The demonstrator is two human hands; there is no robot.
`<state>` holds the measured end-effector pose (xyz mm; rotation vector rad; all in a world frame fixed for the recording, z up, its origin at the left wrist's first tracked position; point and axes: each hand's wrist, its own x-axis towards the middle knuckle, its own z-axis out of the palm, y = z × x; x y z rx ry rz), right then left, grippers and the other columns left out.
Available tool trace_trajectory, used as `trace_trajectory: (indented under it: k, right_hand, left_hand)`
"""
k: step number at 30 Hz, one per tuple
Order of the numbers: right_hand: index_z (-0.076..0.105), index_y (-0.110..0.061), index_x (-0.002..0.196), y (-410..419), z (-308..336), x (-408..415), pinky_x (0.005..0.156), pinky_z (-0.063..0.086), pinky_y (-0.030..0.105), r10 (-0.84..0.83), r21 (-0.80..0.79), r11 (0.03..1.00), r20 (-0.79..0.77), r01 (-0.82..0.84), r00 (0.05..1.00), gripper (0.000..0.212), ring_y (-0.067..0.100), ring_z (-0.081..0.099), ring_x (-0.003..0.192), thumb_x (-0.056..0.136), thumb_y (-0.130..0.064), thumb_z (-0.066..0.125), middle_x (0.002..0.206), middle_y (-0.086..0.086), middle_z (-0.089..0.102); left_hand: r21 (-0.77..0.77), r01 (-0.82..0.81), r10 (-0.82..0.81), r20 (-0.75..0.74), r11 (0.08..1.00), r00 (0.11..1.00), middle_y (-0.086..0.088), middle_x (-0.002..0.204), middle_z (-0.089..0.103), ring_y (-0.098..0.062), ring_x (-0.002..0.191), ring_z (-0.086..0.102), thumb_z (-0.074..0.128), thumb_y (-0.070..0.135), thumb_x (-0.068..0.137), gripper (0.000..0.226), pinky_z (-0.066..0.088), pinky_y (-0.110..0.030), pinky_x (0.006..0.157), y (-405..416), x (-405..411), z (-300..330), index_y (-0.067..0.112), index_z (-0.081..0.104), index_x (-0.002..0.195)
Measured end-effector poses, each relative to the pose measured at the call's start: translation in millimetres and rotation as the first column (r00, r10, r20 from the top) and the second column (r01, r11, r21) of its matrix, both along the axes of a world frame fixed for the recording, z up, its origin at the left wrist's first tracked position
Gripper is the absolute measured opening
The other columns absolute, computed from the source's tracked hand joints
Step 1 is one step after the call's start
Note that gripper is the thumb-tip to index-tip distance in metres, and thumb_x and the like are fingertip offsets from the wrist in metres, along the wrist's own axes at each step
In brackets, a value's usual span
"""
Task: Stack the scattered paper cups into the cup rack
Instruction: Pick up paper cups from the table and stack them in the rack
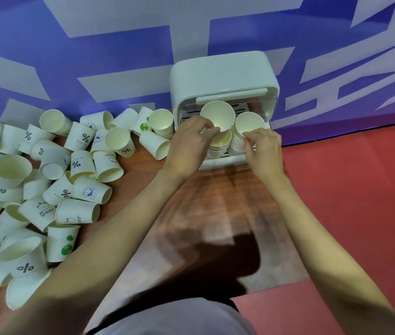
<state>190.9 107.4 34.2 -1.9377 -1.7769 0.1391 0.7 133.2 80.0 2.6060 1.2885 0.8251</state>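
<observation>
paper cup (218, 116) pinched at rim by left hand (189, 143) fingers (209, 130)

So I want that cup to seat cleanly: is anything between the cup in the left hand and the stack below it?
Nothing visible: the cup held by the left hand sits directly above the left stack.
</observation>
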Motion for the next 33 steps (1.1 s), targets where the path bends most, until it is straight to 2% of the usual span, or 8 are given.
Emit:
trace_trajectory:
  k: [6, 12, 15, 18, 20, 23, 29, 33]
  right_hand:
    - [0.073, -0.006, 0.092, 3, -4, 2, 0.087, 0.036, 0.037, 0.022, -0.115, 0.993, 0.029, -0.018, 0.999, 0.021, 0.034, 0.056, 0.088, 0.091, -0.004, 0.052, 0.085, 0.014, 0.066]
    - [0.071, -0.004, 0.085, 7, -3, 0, 0.085, 0.037, 0.038, 0.010, -0.162, 0.987, 0.026, -0.006, 1.000, 0.020, 0.034, 0.056, 0.087, 0.090, -0.003, 0.051, 0.084, 0.016, 0.066]
    - [0.072, -0.005, 0.097, 6, -3, 0, 0.090, 0.037, 0.039, 0.018, -0.183, 0.983, 0.036, -0.011, 0.999, 0.021, 0.034, 0.057, 0.095, 0.092, -0.005, 0.051, 0.094, 0.015, 0.068]
    - [0.064, -0.005, 0.117, -3, 1, -4, 0.097, 0.034, 0.040, 0.027, -0.133, 0.991, 0.025, -0.023, 0.999, 0.028, 0.034, 0.054, 0.110, 0.090, -0.006, 0.056, 0.113, 0.015, 0.064]
    - [0.061, -0.003, 0.118, -13, 5, -13, 0.097, 0.034, 0.041, 0.041, -0.063, 0.997, 0.010, -0.040, 0.999, 0.030, 0.034, 0.054, 0.109, 0.088, -0.007, 0.058, 0.114, 0.016, 0.062]
    - [0.061, -0.002, 0.113, -28, 11, -35, 0.094, 0.039, 0.043, 0.102, -0.009, 0.995, -0.029, -0.103, 0.994, 0.026, 0.033, 0.057, 0.104, 0.088, -0.007, 0.059, 0.108, 0.015, 0.063]
    - [0.056, -0.006, 0.124, -70, 3, -111, 0.099, 0.034, 0.038, 0.277, -0.203, 0.937, -0.060, -0.283, 0.959, 0.034, 0.029, 0.050, 0.115, 0.091, -0.014, 0.056, 0.120, 0.011, 0.058]
    - [0.051, -0.009, 0.131, -92, -6, -168, 0.103, 0.035, 0.038, 0.409, -0.307, 0.853, -0.106, -0.421, 0.906, 0.039, 0.024, 0.048, 0.121, 0.094, -0.018, 0.053, 0.127, 0.007, 0.053]
  left_hand:
    - [-0.148, 0.006, -0.034, -0.189, 0.989, 0.981, -0.013, 0.089, 0.068, -0.034, 0.087, 0.063, 0.067, -0.009, 0.072, 0.026, 0.051, -0.033, 0.066, 4, 0, -22, 0.004, 0.073, 0.094]
    - [-0.298, -0.026, -0.030, -0.181, 0.954, 0.983, -0.016, 0.092, 0.068, -0.036, 0.090, 0.060, 0.058, -0.008, 0.077, 0.028, 0.049, -0.040, 0.082, 10, 10, -39, 0.003, 0.073, 0.098]
    - [-0.284, -0.011, -0.041, -0.174, 0.959, 0.984, -0.017, 0.101, 0.068, -0.036, 0.097, 0.060, 0.060, -0.003, 0.080, 0.024, 0.048, -0.041, 0.088, 9, 9, -39, 0.003, 0.072, 0.100]
    - [-0.235, -0.015, -0.006, -0.085, 0.972, 0.996, -0.014, 0.121, 0.062, -0.031, 0.113, 0.055, 0.057, 0.009, 0.089, 0.030, 0.045, -0.041, 0.097, -1, -3, -39, 0.004, 0.062, 0.118]
    - [-0.220, -0.050, 0.041, -0.046, 0.974, 0.998, -0.013, 0.124, 0.059, -0.029, 0.116, 0.053, 0.058, 0.014, 0.090, 0.034, 0.043, -0.040, 0.099, -13, -20, -38, 0.006, 0.058, 0.123]
    - [-0.245, -0.127, 0.121, -0.041, 0.961, 0.992, -0.014, 0.122, 0.058, -0.030, 0.114, 0.052, 0.060, 0.014, 0.087, 0.031, 0.043, -0.041, 0.098, -36, -58, -39, 0.005, 0.061, 0.117]
    - [-0.329, -0.274, 0.268, -0.066, 0.904, 0.961, -0.015, 0.118, 0.059, -0.030, 0.110, 0.054, 0.062, 0.010, 0.086, 0.030, 0.044, -0.040, 0.094, -87, -156, -45, 0.003, 0.062, 0.115]
    - [-0.351, -0.374, 0.362, -0.100, 0.859, 0.927, -0.015, 0.111, 0.062, -0.032, 0.103, 0.057, 0.063, 0.009, 0.085, 0.026, 0.046, -0.041, 0.089, -114, -218, -44, 0.003, 0.065, 0.110]
